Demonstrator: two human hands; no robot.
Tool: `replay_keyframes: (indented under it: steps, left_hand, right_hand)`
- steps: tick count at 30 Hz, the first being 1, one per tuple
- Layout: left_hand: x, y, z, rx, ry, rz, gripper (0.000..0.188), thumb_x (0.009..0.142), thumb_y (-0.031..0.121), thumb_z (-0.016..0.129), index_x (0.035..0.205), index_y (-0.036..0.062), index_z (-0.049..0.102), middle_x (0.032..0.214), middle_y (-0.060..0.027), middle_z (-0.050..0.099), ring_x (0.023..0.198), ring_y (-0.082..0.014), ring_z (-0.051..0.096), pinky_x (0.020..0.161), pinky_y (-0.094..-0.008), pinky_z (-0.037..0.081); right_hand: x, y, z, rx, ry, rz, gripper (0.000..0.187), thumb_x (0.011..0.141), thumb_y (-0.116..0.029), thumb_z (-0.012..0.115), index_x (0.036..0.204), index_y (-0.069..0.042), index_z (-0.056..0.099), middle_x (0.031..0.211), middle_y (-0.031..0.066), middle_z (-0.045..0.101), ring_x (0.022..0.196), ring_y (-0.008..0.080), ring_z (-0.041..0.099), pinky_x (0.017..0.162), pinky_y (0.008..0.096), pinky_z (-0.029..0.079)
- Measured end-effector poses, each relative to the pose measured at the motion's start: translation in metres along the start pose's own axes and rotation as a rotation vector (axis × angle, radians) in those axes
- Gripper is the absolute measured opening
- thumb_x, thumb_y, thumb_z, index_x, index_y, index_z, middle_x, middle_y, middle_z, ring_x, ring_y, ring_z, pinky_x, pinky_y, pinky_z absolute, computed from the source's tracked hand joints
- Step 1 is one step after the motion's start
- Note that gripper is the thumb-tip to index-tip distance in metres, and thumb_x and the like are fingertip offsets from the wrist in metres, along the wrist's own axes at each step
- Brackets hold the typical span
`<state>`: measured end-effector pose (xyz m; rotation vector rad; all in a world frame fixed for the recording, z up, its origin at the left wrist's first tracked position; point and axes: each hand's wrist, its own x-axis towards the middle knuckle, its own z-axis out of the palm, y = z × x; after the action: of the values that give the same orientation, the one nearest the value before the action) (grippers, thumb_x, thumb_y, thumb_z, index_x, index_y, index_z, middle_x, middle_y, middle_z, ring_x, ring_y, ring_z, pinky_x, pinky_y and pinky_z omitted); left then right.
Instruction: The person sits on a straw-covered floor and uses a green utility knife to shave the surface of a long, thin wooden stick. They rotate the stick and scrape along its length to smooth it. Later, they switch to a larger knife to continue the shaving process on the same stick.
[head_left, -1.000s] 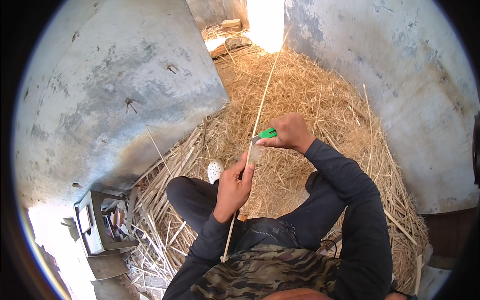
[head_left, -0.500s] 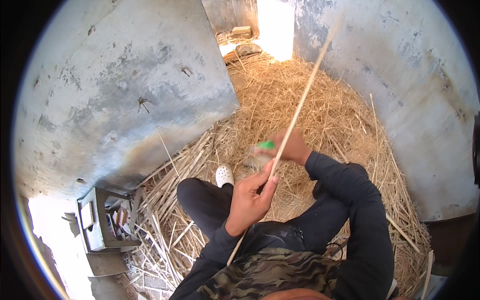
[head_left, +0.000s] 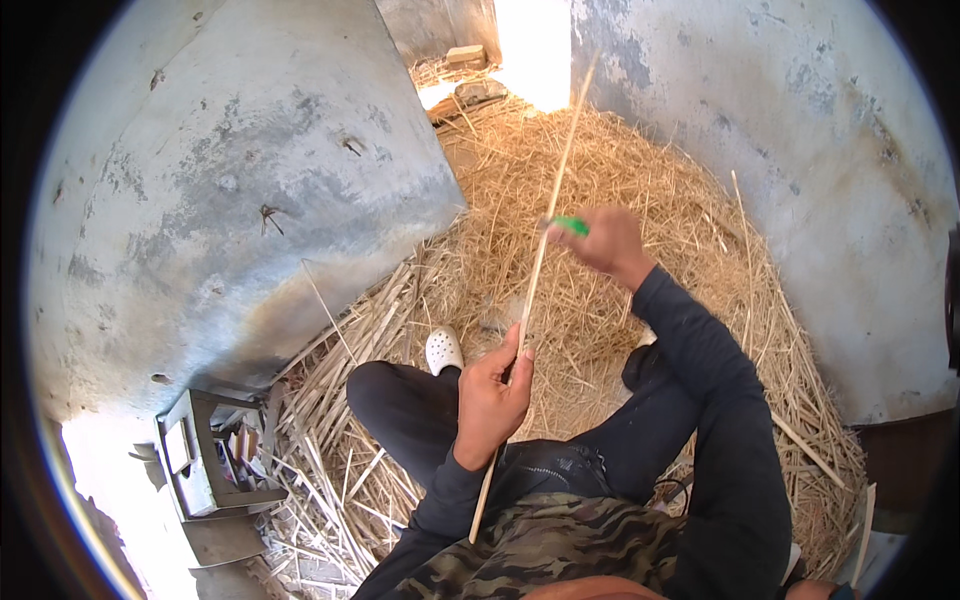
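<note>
A long, thin pale strip of wood or cane [head_left: 560, 165] slants up and away from my lap. My left hand [head_left: 493, 397] is closed around its lower part, thumb and fingers pinching it, and its near end sticks out below the wrist. Farther up the strip, my right hand [head_left: 605, 240] grips a small tool with a green handle [head_left: 570, 225]. The tool's tip meets the strip or lies right beside it. Motion blurs that tip, so I cannot tell its exact kind.
Curly shavings [head_left: 620, 160] are heaped ahead between two worn plaster walls [head_left: 250, 150]. Split strips [head_left: 340, 430] lie in a pile at my left, beside a small open-fronted box [head_left: 215, 455]. A white clog [head_left: 444, 350] is on my foot.
My right hand has moved up and away along the strip with the green-handled tool. The strip stands a little steeper, and my left hand still grips it.
</note>
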<state>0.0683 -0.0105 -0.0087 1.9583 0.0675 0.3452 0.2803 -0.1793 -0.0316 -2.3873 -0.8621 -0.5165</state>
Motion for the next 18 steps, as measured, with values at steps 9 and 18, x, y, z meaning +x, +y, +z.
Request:
replay_keyframes:
  steps: [9,18]
  left_hand:
    - [-0.003,0.001,-0.008,0.032,-0.075,-0.028,0.035,0.092,0.012,0.058,0.122,-0.006,0.058,0.083,-0.0213,0.066,0.071,-0.008,0.057,0.069,-0.0265,0.049]
    - [-0.01,0.002,-0.015,0.05,-0.116,-0.108,0.036,0.092,0.012,0.059,0.123,-0.0049,0.058,0.063,-0.0104,0.052,0.061,-0.0047,0.046,0.058,-0.0249,0.045]
  right_hand:
    - [-0.02,-0.016,0.0,0.031,-0.082,0.006,0.079,0.077,-0.082,0.046,0.048,-0.009,0.053,0.04,0.0109,0.045,0.035,0.0248,0.049,0.036,0.038,0.036]
    - [-0.024,-0.018,0.006,-0.07,-0.01,-0.09,0.078,0.077,-0.084,0.044,0.047,-0.012,0.05,0.041,0.004,0.041,0.035,0.0187,0.042,0.037,0.0346,0.034]
